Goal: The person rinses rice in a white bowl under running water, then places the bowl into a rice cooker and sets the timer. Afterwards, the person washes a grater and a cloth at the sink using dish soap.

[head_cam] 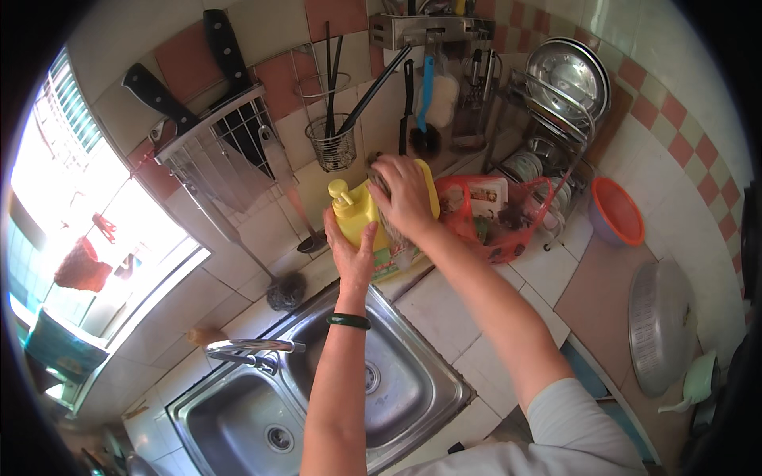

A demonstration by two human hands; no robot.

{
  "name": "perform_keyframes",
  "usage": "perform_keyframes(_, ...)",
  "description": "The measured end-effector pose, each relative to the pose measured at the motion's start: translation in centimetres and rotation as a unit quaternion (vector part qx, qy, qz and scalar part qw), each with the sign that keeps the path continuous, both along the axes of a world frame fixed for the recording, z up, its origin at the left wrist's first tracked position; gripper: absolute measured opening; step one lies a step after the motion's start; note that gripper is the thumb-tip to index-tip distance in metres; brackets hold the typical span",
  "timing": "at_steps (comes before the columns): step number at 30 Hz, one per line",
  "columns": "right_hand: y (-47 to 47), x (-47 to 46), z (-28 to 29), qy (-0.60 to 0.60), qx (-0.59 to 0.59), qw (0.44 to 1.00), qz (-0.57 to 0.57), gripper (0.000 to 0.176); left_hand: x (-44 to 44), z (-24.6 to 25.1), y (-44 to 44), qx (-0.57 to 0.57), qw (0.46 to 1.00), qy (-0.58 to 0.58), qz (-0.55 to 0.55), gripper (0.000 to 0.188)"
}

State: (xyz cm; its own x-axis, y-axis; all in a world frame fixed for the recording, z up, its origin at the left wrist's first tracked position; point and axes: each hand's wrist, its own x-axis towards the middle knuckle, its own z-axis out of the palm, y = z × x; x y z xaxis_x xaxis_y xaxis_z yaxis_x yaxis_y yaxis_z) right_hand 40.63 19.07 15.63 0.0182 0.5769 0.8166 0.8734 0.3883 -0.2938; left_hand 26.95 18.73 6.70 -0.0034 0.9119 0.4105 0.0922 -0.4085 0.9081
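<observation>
My left hand is wrapped around a yellow plastic pump bottle, which stands at the back rim of the sink with its pump head up. A dark green bangle circles my left wrist. My right hand reaches across beside the bottle, its fingers curled over a grey-brown, cloth-like item that is partly hidden and blurred. Past my right fingers shows a yellow plastic edge; whether it belongs to the same container I cannot tell. Below lies a two-bowl stainless steel sink with a chrome faucet.
A red plastic bag with packaging sits right of my hands, before a metal dish rack. Knives and a ladle hang at the left, near a wire utensil basket. An orange-rimmed bowl and a metal colander stand right.
</observation>
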Motion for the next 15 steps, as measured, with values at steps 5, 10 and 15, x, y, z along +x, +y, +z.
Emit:
perform_keyframes(5,-4.1,0.0,-4.7,-0.016,0.071,0.991,-0.108,0.039,-0.1,-0.3,0.3,0.052,0.997,0.049,0.031,0.083)
perform_keyframes(10,-5.8,1.0,-3.1,0.031,-0.128,0.981,-0.145,0.04,0.2,-0.2,0.1,0.036,0.999,0.021,0.023,0.081)
perform_keyframes(15,-5.0,1.0,0.4,-0.043,-0.34,0.923,-0.174,0.038,0.2,0.0,0.0,0.032,0.999,0.016,0.02,0.08)
